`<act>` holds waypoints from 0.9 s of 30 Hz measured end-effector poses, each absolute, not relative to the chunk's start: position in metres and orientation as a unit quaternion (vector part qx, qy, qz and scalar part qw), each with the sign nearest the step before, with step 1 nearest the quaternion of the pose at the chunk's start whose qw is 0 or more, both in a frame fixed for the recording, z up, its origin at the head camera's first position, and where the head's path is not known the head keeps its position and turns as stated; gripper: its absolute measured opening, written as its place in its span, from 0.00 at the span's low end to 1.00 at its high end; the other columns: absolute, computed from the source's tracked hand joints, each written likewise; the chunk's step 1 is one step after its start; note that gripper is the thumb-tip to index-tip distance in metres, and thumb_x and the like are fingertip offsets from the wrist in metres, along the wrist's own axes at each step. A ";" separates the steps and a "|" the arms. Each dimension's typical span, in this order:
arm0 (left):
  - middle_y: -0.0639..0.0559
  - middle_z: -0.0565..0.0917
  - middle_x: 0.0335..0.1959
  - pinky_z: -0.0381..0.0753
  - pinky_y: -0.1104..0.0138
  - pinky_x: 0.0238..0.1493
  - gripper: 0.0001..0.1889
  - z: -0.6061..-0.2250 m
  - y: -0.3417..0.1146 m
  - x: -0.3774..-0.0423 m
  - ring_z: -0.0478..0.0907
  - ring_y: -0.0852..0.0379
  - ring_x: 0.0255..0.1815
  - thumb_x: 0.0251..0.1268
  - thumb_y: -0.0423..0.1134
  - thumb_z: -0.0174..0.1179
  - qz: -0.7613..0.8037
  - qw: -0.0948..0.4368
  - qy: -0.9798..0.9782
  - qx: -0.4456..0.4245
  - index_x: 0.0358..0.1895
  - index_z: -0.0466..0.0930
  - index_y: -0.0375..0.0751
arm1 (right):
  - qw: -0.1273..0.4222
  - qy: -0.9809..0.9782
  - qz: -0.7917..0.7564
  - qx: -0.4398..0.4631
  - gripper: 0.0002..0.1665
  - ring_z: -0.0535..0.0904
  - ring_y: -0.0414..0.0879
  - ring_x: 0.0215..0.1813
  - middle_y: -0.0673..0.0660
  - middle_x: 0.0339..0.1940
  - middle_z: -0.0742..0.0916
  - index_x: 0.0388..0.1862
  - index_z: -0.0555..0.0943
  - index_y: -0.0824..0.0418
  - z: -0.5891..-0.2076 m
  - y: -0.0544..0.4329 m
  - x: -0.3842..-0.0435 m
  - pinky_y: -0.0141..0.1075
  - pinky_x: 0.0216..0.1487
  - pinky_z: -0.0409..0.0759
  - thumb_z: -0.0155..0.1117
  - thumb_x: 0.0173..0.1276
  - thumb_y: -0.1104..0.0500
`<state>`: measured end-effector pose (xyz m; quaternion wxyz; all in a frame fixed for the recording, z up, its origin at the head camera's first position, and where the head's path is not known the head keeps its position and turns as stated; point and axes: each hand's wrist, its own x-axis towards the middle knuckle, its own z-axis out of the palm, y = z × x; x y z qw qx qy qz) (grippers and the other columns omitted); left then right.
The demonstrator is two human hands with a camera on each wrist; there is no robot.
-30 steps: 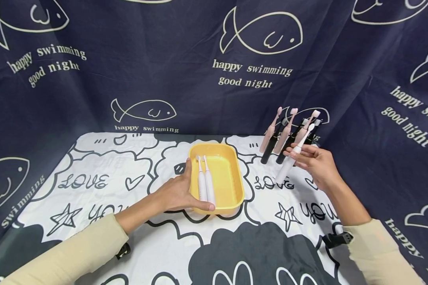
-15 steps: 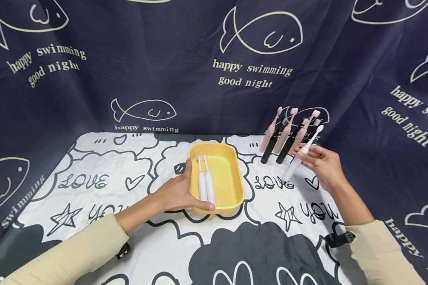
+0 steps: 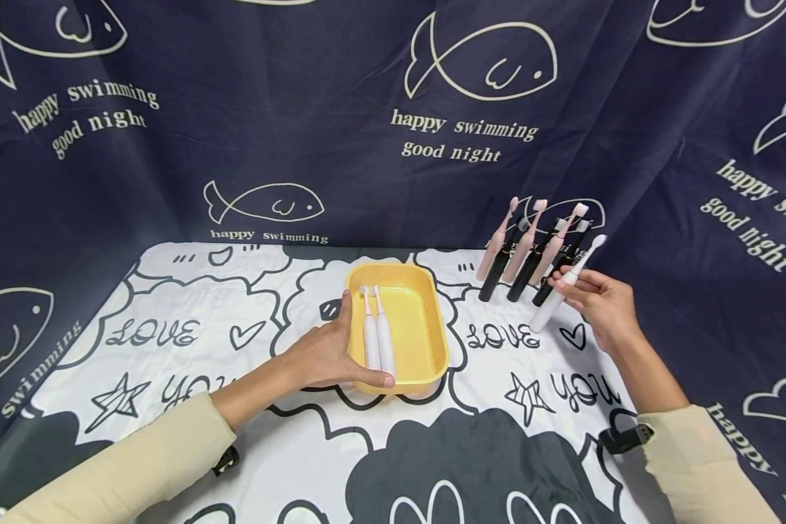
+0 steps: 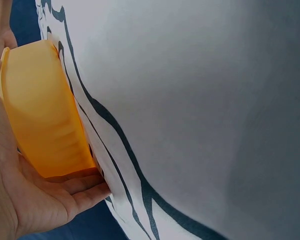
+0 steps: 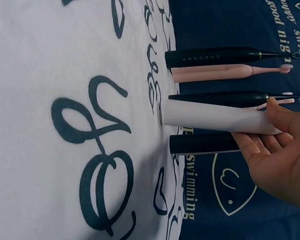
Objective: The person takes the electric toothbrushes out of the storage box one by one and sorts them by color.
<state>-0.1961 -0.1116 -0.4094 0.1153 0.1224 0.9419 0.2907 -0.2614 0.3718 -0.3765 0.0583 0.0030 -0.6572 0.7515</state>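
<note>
My left hand [image 3: 324,354] holds the left side of a yellow plastic basin [image 3: 418,335], its thumb lying along the front rim. In the left wrist view, the fingers reach beneath the wall of the basin. Two white electric toothbrushes [image 3: 384,340] lie side by side inside it. At the right, my right hand [image 3: 608,307] pinches a third white electric toothbrush [image 3: 545,313] near the top of its handle, brush head up and tilted right. Its lower end hovers close over the cloth, just in front of a standing group of pink toothbrushes [image 3: 519,255] and black toothbrushes [image 3: 494,276].
A white cloth with black drawings [image 3: 170,415] covers the table. Behind it and at the right hangs a dark blue curtain [image 3: 340,131] printed with fish. Pink and black brushes stand in two rows at the back right, the black ones in front.
My right hand has moved right with the white toothbrush, from in front of the middle brushes to the right end, uncovering the rightmost black one. The left hand and basin stay put.
</note>
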 end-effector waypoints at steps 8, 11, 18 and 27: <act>0.38 0.87 0.62 0.85 0.52 0.59 0.95 -0.410 -0.112 -0.196 0.84 0.49 0.54 0.36 0.87 0.79 0.292 0.117 0.941 0.127 0.94 0.21 0.46 | 0.078 -0.656 0.750 -0.028 0.17 0.96 0.35 0.45 0.46 0.42 0.98 0.51 0.93 0.58 -0.379 0.376 -0.264 0.27 0.49 0.90 0.77 0.72 0.76; 0.38 0.87 0.63 0.85 0.52 0.60 0.95 -0.410 -0.112 -0.196 0.84 0.49 0.55 0.35 0.87 0.79 0.292 0.116 0.941 0.127 0.94 0.21 0.45 | 0.083 -0.656 0.750 -0.029 0.17 0.96 0.34 0.45 0.46 0.42 0.98 0.51 0.93 0.58 -0.379 0.377 -0.264 0.27 0.48 0.90 0.76 0.72 0.77; 0.37 0.86 0.64 0.85 0.52 0.61 0.95 -0.409 -0.112 -0.196 0.84 0.49 0.55 0.36 0.87 0.79 0.291 0.115 0.941 0.128 0.94 0.20 0.45 | 0.095 -0.654 0.751 -0.023 0.19 0.96 0.34 0.45 0.47 0.42 0.98 0.52 0.94 0.59 -0.379 0.378 -0.265 0.26 0.49 0.90 0.76 0.71 0.78; 0.39 0.87 0.61 0.85 0.53 0.58 0.95 -0.410 -0.112 -0.196 0.84 0.49 0.53 0.36 0.87 0.80 0.295 0.113 0.940 0.131 0.94 0.21 0.45 | 0.097 -0.654 0.749 -0.032 0.18 0.96 0.34 0.44 0.46 0.42 0.98 0.50 0.94 0.57 -0.381 0.380 -0.264 0.25 0.49 0.89 0.79 0.70 0.76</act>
